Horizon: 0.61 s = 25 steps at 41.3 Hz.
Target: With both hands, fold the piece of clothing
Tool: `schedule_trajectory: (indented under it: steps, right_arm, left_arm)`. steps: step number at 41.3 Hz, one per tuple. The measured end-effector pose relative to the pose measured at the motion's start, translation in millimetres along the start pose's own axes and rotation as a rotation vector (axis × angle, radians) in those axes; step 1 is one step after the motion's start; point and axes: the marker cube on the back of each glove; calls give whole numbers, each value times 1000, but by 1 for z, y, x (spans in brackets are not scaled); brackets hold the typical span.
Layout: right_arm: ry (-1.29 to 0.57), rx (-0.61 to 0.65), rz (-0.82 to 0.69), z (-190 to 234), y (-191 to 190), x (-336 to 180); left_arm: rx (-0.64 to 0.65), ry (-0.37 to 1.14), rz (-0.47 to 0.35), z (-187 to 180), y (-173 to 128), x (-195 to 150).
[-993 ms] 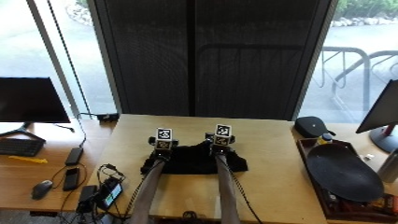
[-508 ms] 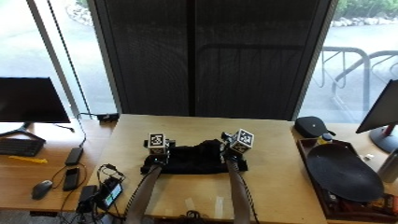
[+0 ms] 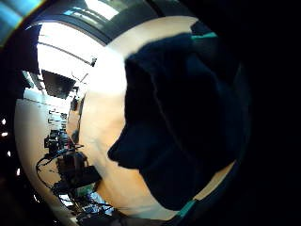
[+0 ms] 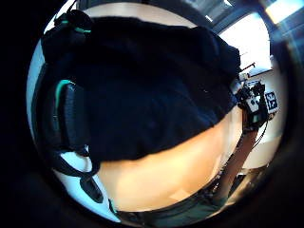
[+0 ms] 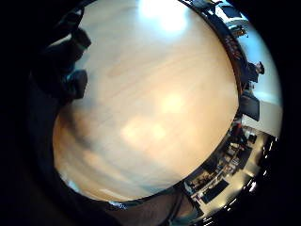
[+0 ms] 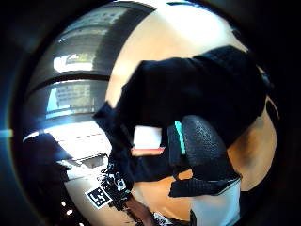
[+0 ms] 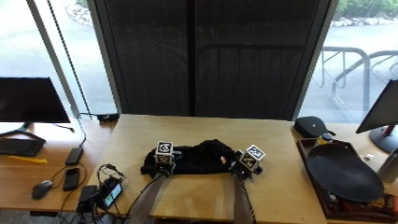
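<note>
Black garment (image 7: 202, 158) sits bunched mid-worktop (image 7: 205, 128), nearer the front edge, w/ both hands on it. Left hand (image 7: 163, 161) at its left end, fingers (image 4: 71, 118) curled over the cloth; right hand (image 7: 245, 165) at its right end, fingers (image 6: 204, 146) curled round a fold. Dark round pad (image 7: 342, 171) lies off the worktop's right edge.

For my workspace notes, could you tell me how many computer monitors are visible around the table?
2: one monitor on the side desk at the person's left, another monitor cut off at the right edge. Others may lie outside the view.
</note>
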Motion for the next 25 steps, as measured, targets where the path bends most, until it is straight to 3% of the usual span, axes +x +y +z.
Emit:
schedule_trajectory:
  steps: [5,11,15,22,25]
  right_arm:
    - [-29,82,5,2,-16,-14]
    - [47,-109,40,5,1,-16]
    - [71,-103,89,3,-9,-17]
    - [29,-118,76,-6,-19,-23]
    - [-101,-87,18,-12,-26,-29]
  left_arm:
    - [-99,47,-33,22,-2,-5]
    - [-282,153,-25,40,6,2]
    - [-375,254,-11,49,8,6]
    - [-412,304,-16,49,11,10]
    - [-415,288,-29,48,11,13]
